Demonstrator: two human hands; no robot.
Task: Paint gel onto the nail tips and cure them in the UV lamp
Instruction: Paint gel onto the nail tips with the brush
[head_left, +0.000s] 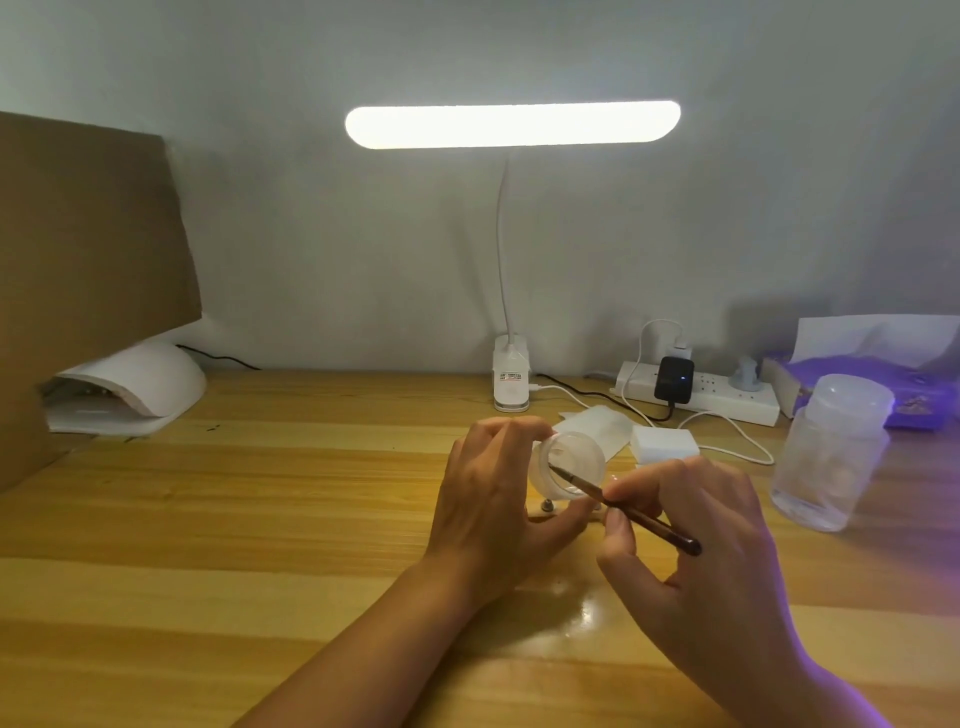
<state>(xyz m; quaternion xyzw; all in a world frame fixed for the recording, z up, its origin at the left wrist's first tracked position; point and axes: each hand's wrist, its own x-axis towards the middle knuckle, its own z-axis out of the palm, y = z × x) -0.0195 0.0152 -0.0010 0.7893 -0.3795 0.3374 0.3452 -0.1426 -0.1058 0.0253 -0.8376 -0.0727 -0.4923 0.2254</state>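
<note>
Gel jar (574, 464), apparently one; one brush (660, 527).

Pale grey wall (311, 234), striped wooden desk (234, 545), glowing bar desk lamp (511, 124), cardboard sheet (88, 223) leaning left

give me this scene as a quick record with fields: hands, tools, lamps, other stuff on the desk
left hand: grips small clear jar, tilted, mouth toward the right hand
right hand: pinches brush
brush tip: inside the jar mouth
uv lamp: white, far left on the wooden desk, beside cardboard
desk lamp: lit, base at the back
right side: tall lidded jar, power strip, white block
nail tips: cannot tell
</note>
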